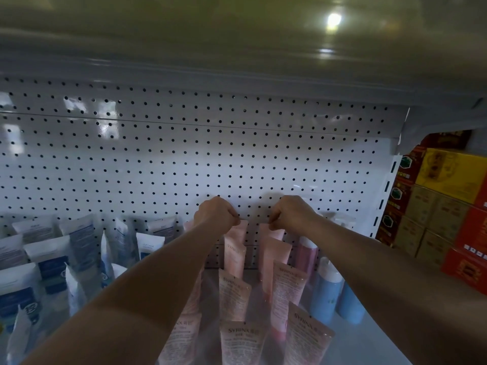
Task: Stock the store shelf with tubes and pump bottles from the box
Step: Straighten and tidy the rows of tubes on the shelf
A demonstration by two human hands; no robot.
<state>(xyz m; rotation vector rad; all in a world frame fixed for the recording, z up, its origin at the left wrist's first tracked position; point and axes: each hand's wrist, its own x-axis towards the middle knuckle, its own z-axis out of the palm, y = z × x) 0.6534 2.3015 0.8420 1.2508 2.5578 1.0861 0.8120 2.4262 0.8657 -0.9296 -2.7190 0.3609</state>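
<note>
- Pink tubes [238, 293] stand cap-down in rows on the white shelf [369, 346] in front of you, their crimped flat ends pointing up; several read "SYRINX".
- Your left hand [216, 216] reaches to the back of the rows, and its fingers [234, 219] pinch the top crimp of the rearmost pink tube [238, 233] in the left pink row.
- Your right hand [291, 213] is level with it, just to its right; its fingers [274, 223] curl round and pinch the top edge of another pink tube [274, 234] at the back of the next row.
- Both held tubes stand upright, close against the white pegboard back panel [184, 159] of the shelf.
- Your two hands are near each other but apart, with bare pegboard showing between them.
- White and blue tubes [50, 262] fill the left part of the same shelf, also standing with their flat ends up, some tilted.
- To the right of the pink rows you have a dark pink bottle [305, 255] with a white top, and in front of it two light blue bottles [326, 293] side by side.
- Further right, past the shelf's upright, red and yellow cartons [445, 196] are stacked.
- The underside of the shelf above [237, 35] spans the top of your view, with a light glaring off it.
</note>
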